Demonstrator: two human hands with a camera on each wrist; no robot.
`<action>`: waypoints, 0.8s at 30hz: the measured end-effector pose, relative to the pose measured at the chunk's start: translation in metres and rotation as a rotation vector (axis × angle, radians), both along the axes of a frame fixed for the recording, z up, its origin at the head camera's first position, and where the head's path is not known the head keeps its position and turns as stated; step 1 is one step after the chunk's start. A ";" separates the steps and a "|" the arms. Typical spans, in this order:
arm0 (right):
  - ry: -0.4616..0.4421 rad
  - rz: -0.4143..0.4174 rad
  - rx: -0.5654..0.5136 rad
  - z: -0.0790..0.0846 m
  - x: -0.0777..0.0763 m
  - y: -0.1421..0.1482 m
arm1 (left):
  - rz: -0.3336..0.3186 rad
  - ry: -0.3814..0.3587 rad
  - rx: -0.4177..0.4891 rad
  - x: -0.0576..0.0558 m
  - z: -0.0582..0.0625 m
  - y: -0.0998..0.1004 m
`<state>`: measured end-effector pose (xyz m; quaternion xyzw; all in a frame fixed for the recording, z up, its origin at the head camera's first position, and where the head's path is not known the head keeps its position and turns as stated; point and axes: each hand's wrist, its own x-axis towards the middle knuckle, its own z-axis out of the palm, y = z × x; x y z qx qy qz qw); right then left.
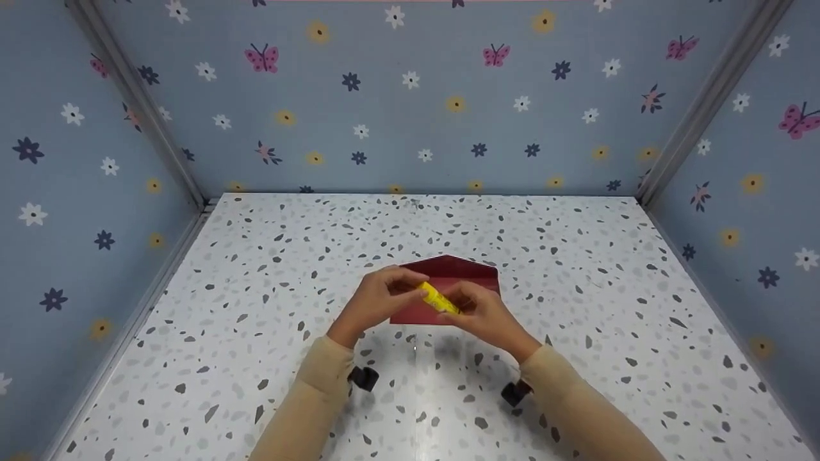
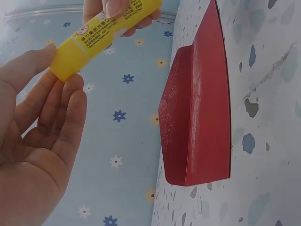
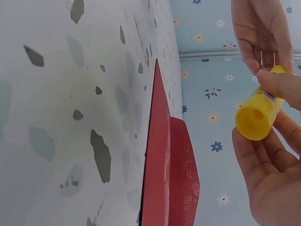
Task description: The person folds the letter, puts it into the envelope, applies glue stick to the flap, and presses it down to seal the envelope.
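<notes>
A yellow glue stick (image 1: 438,298) with printed lettering is held between both hands above a red envelope (image 1: 419,314). My left hand (image 1: 382,299) pinches its capped end between thumb and fingertips, as the left wrist view shows with the cap (image 2: 70,59). The body of the stick is gripped by my right hand (image 1: 485,314), whose thumb and fingers close round it near the base (image 3: 256,120). Beneath them lies the envelope with its pointed flap (image 2: 176,117) raised. Whitish streaks show on that flap. The hands cover part of the envelope in the head view.
The white speckled tabletop (image 1: 256,333) carries the envelope near its middle. Blue flower-patterned panels (image 1: 410,115) stand at the back and both sides, joined by grey metal posts (image 1: 141,102). Small black devices (image 1: 365,378) sit at the wrists.
</notes>
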<state>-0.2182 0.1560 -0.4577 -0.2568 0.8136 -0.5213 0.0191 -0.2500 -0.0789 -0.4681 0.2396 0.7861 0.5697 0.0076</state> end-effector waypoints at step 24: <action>-0.021 0.004 0.109 -0.036 -0.024 0.010 | 0.012 0.061 0.055 -0.001 -0.002 0.015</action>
